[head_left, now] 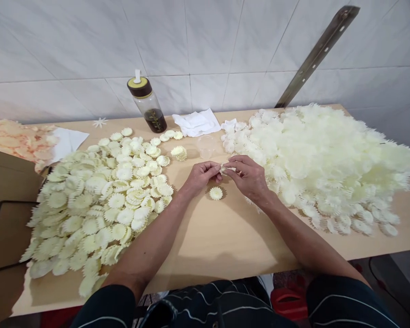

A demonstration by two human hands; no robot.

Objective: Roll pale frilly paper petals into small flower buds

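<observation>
Over the middle of the table, my left hand (205, 176) and my right hand (246, 176) meet fingertip to fingertip. Both are closed in a pinch on a small, pale artificial flower piece (222, 169), mostly covered by the fingers. Just below them a single cream scalloped flower disc (216, 193) lies flat on the wood. To the left spreads a heap of cream scalloped discs (116, 200), some nested together. On the right rises a large pile of thin, whitish, jagged-edged petal layers (321, 159). A short stack of discs (179, 153) stands beyond my left hand.
A bottle of dark liquid (150, 107) stands near the tiled wall. White tissue (197, 122) and a clear round dish (206, 146) are beside it. Peach-coloured petals (17, 139) and a cardboard box (10, 228) are at left. A metal strip (316, 59) leans on the wall.
</observation>
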